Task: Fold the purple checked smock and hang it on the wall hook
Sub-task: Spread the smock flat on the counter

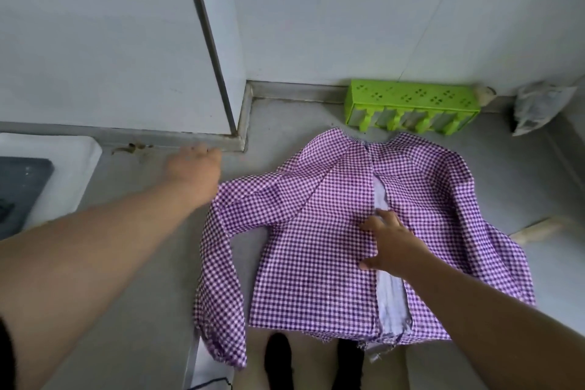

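The purple checked smock (316, 231) lies spread flat on a grey counter (142, 279), its slit facing up with pale lining showing. Its left sleeve bends down over the counter's front edge. My right hand (389, 241) rests flat on the middle of the smock beside the slit, fingers spread. My left hand (194, 172) is blurred at the upper end of the left sleeve, at the shoulder fold; whether it grips cloth is unclear. No wall hook is in view.
A green perforated plastic rack (411, 108) stands against the wall behind the smock's collar. A crumpled plastic bag (538, 108) sits at the back right. A white appliance with a dark panel (41, 174) is at the left. A pale stick (538, 228) lies at the right.
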